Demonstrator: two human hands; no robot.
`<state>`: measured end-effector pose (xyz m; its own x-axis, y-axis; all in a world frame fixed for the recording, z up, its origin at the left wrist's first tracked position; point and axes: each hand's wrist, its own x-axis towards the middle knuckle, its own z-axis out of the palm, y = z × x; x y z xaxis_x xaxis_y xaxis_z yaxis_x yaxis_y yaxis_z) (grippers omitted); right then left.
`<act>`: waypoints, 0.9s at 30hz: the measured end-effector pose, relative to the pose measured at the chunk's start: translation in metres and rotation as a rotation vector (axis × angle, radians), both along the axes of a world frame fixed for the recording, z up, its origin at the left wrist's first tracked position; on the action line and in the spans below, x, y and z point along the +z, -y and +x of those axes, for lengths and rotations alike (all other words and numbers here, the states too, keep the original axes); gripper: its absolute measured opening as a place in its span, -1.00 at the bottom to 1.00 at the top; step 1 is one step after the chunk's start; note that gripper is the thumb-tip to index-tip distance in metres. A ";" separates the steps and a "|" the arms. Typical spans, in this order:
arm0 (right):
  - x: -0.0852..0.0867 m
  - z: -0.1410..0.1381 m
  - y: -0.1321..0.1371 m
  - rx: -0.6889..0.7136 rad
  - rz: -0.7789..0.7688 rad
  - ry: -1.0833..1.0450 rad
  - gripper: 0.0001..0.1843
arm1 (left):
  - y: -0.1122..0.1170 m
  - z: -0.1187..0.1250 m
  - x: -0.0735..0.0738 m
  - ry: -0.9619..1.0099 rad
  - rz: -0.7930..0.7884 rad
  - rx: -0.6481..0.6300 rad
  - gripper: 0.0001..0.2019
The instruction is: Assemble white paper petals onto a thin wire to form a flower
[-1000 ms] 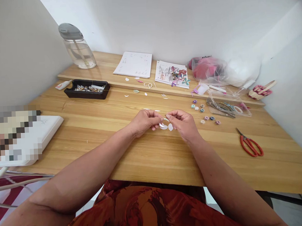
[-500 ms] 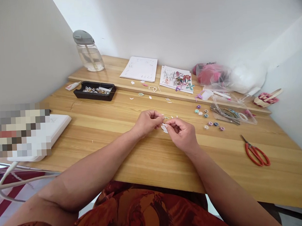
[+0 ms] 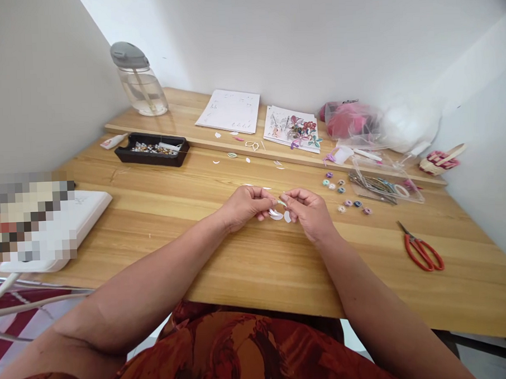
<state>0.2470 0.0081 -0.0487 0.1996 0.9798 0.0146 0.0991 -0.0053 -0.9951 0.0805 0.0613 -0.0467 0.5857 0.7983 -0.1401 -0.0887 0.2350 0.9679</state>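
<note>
My left hand [image 3: 249, 208] is closed in a pinch above the middle of the table. Facing it, my right hand [image 3: 311, 212] pinches too, its thumb and forefinger close to the left fingertips. Between the two sets of fingertips shows a small curved pale-green strip [image 3: 282, 203]; its ends are hidden by the fingers. Just under the fingers are white petal-shaped pieces, one curved [image 3: 275, 215] below the left fingertips and one rounded [image 3: 286, 216] beside the right fingers. Whether these are held or lie on the wood I cannot tell.
Red-handled scissors [image 3: 423, 252] lie at the right. Several small thread bobbins [image 3: 357, 204] sit near a clear plastic box [image 3: 412, 196]. At the back are paper sheets [image 3: 228, 111], a water bottle [image 3: 141, 85] and a black bead tray [image 3: 151, 155]. A white power strip [image 3: 86, 219] is left.
My right hand has turned and moved slightly away from the left, and the pale-green strip now shows more clearly between the fingertips. The whole view has shifted a little.
</note>
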 end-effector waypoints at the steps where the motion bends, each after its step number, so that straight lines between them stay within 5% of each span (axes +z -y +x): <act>1: -0.001 -0.001 0.000 0.006 -0.031 -0.042 -0.70 | 0.000 0.000 0.000 0.013 -0.011 0.016 -0.78; 6: -0.002 -0.010 0.004 0.055 -0.045 0.021 -0.75 | -0.001 0.002 -0.001 0.065 -0.030 0.149 -0.76; 12: 0.001 -0.016 0.014 0.052 0.171 0.351 -0.85 | -0.001 0.004 -0.002 0.017 0.079 0.237 -0.78; 21: 0.008 -0.008 0.016 0.002 0.273 0.472 -0.85 | 0.002 0.001 0.000 -0.156 0.153 0.083 -0.82; 27: 0.004 0.003 0.006 0.025 0.174 0.283 -0.80 | 0.002 0.001 0.001 -0.085 0.058 -0.011 -0.82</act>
<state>0.2497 0.0018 -0.0442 0.1395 0.9623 0.2335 0.3697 0.1681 -0.9138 0.0813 0.0594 -0.0459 0.5827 0.7999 -0.1433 -0.0035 0.1789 0.9839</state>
